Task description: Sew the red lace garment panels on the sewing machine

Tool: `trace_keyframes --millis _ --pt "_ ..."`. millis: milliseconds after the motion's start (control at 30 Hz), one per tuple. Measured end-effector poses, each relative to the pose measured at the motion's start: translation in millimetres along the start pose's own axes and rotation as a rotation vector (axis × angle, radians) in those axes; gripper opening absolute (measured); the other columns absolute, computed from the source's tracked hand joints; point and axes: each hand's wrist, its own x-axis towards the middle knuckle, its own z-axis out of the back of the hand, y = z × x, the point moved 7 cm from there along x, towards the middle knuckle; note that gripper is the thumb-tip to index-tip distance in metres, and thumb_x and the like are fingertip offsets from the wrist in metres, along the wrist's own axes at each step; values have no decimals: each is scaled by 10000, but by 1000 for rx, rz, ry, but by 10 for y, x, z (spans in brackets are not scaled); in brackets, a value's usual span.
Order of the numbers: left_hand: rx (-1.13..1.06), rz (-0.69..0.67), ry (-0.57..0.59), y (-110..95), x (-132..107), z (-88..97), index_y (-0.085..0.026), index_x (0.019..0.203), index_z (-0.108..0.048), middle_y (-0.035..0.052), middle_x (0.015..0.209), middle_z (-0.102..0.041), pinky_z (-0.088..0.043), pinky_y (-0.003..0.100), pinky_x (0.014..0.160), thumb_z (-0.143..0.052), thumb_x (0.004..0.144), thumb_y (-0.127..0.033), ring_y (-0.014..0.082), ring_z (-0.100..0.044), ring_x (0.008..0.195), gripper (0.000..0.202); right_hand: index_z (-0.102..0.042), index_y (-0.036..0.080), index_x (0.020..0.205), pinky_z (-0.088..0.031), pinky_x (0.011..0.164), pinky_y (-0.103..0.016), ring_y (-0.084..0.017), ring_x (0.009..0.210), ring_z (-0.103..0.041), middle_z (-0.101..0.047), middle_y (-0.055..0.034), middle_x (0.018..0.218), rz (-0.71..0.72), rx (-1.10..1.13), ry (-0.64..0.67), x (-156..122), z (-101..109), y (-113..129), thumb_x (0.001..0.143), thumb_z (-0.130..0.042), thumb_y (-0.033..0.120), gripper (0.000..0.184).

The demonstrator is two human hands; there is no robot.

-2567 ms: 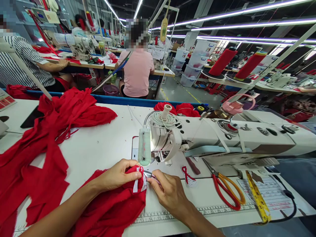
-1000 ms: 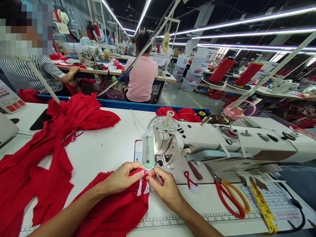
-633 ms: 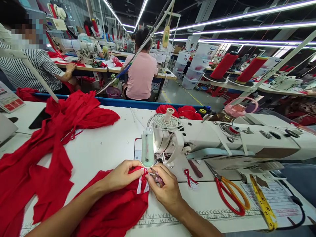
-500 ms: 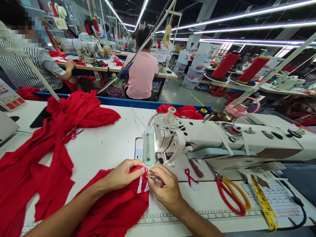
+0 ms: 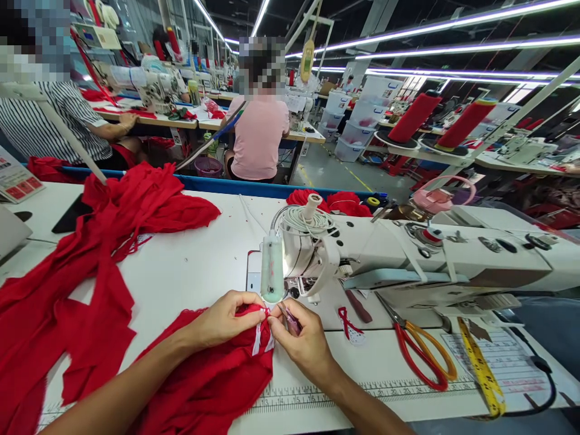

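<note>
My left hand [image 5: 233, 319] pinches the edge of a red cloth piece [image 5: 212, 374] close in front of the sewing machine [image 5: 312, 257]. Two white strips [image 5: 257, 339] hang from the pinched spot. Against the same edge, my right hand [image 5: 301, 338] is closed, its thumb and fingertips meeting the cloth. A small metal tool with a purplish handle [image 5: 293, 326], which looks like thread snips, is tucked in its fingers; its blades are mostly hidden. The machine's needle area is partly covered by a pale green lamp [image 5: 272, 269] just beyond my fingertips.
A large heap of red cloth [image 5: 104, 241] covers the table's left side. Scissors [image 5: 423, 350] with red and orange handles, a yellow tape measure [image 5: 483, 368] and a red ribbon loop [image 5: 348, 326] lie at right. Co-workers sit beyond the table.
The fingers of my right hand have shifted: the tool's metal blades, which lay across them before, have turned upward and show less. My left hand keeps its pinch.
</note>
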Motion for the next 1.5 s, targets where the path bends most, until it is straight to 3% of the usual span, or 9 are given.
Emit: trace_keyframes --millis 300,467,833,1167,1367,1500 --pt "71 48 -17 25 -5 20 -142 863 -709 15 826 -681 -483 288 863 -642 827 -327 198 -617 854 200 -568 203 682 -368 527 -220 -105 563 -451 -542 31 638 -83 85 -6 5 -9 -23 806 -579 266 140" --pt "35 25 21 -25 -12 6 -145 915 -717 31 904 -709 -488 290 846 -602 841 -317 206 -622 877 219 -549 206 662 -336 497 -218 -93 529 -386 -504 47 603 -120 109 -3 8 -13 -34 787 -572 271 142" --pt "55 47 19 -60 -11 10 -157 840 -675 9 815 -666 -470 264 781 -591 814 -319 179 -582 802 184 -533 212 640 -301 481 -223 -86 501 -320 -419 69 552 -172 142 14 12 -31 -51 764 -572 274 144" --pt "61 61 -44 -4 -7 28 -157 801 -670 -4 766 -615 -443 258 748 -653 814 -387 161 -543 757 231 -542 206 674 -334 505 -215 -86 522 -363 -463 63 587 -180 193 23 5 -59 -100 770 -607 293 145" --pt "-21 94 -14 39 -17 -1 -156 797 -642 -17 730 -559 -419 245 703 -637 826 -372 143 -493 710 217 -642 176 933 -381 569 -231 -103 594 -431 -537 32 710 -238 277 118 -19 -104 -185 802 -648 405 264" --pt "28 79 -59 43 -9 -2 -168 725 -571 -39 690 -480 -372 230 645 -619 822 -361 126 -427 672 221 -636 168 830 -370 577 -246 -121 628 -435 -546 13 698 -237 248 129 -26 -135 -188 826 -633 448 280"
